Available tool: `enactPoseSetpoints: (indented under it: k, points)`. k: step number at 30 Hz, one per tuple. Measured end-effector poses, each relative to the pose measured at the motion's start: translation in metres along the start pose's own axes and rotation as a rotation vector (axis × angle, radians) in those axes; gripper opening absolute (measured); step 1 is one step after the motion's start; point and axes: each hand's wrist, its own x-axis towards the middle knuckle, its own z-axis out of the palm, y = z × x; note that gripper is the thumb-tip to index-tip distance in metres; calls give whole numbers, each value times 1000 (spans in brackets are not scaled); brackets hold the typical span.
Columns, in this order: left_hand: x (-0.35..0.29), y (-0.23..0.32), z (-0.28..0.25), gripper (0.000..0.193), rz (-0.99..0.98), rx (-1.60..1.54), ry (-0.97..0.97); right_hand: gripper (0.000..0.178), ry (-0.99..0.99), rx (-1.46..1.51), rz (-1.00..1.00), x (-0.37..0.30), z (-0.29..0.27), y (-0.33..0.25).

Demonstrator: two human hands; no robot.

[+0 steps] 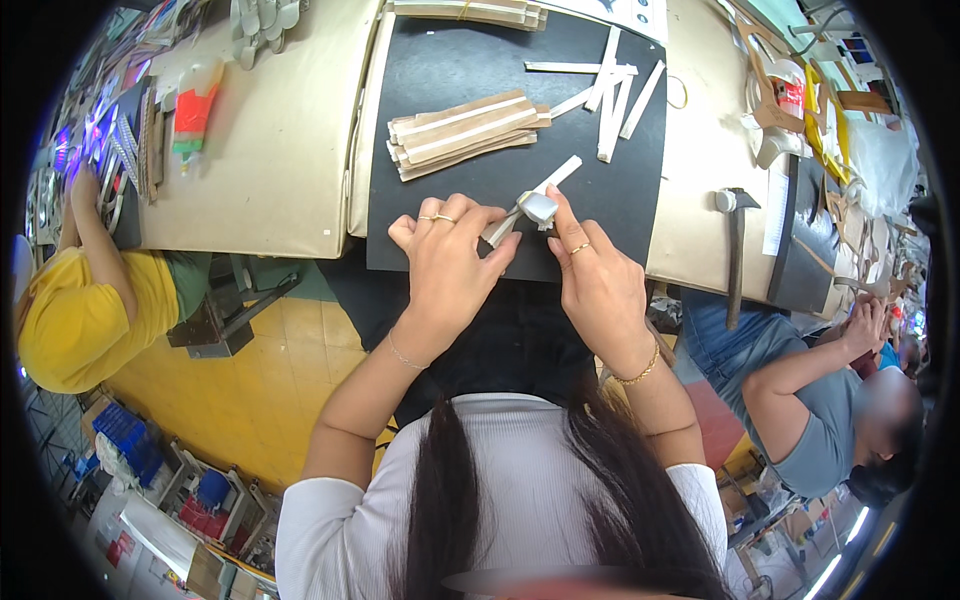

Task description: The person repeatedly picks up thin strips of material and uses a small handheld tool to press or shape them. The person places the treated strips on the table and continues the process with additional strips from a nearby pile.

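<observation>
My left hand (448,255) pinches a narrow pale strip (564,172) between thumb and fingers, just over the near edge of a black work mat. At the strip's middle sits a small shiny whitish piece (538,207), whose exact kind I cannot make out. My right hand (603,285) closes on that piece from the right, its index finger along the side and its thumb mostly hidden. Beyond my hands lies a stack of flat brown strips (465,130) with a white stripe along them. Several loose white strips (608,110) lie crossed to its right.
Another brown bundle (470,10) lies at the mat's (440,60) far edge. To the right, a hammer (735,250) overhangs the table edge. A red and green bottle (195,110) is at the left. Co-workers sit on both sides, one in a yellow shirt (85,320).
</observation>
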Motion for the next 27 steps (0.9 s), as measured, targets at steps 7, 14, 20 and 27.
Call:
enactPoseSetpoints:
  k: [7, 14, 20, 27]
  points:
    - [-2, -4, 4, 10, 31, -24, 62, 52, 14, -5, -4, -1, 0, 1]
    - [0, -4, 8, 6, 64, -8, 94, 55, 37, -12, -16, 2, -2, 5]
    - [-1, -1, 6, 5, 51, 14, 69, 56, 118, 132, -28, -3, -8, -5]
    - [1, 0, 7, 8, 70, 0, 97, 59, 105, 45, -30, 4, -7, 0]
